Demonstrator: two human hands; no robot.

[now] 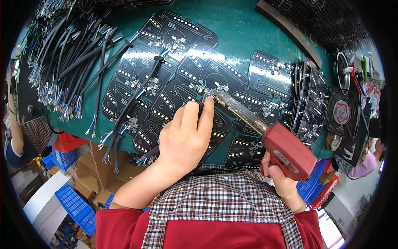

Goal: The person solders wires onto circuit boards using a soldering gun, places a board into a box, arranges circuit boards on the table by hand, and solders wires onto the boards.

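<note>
Head view. The left hand [186,137] is closed on a multi-wire cable [205,96], its index finger extended to the red, green and blue wire ends and the other fingers curled under; the thumb is hidden, so its contact cannot be confirmed. The wire ends lie at the component cluster on the lower edge of a black LED circuit board [219,68], near the centre of the work surface.

The right hand [284,182] is wrapped around the handle of a red soldering gun [290,151], partly concealed by the housing. The gun's metal barrel slants up and left; its tip is at the same cluster, just beside the left index fingertip. Whether the tip touches the joint cannot be determined.

Further black boards lie flat and overlapping on the green work surface [238,20]; at right, a row of boards [306,99] leans on edge. A black cable [141,89] with coloured wires lies across the boards left of the hands. A large pile of black cables [78,62] with stripped, multicoloured ends occupies the left side. A black-framed fan [341,112] stands at the far right. A blue plastic crate [76,209] is located below the surface, lower left.
</note>
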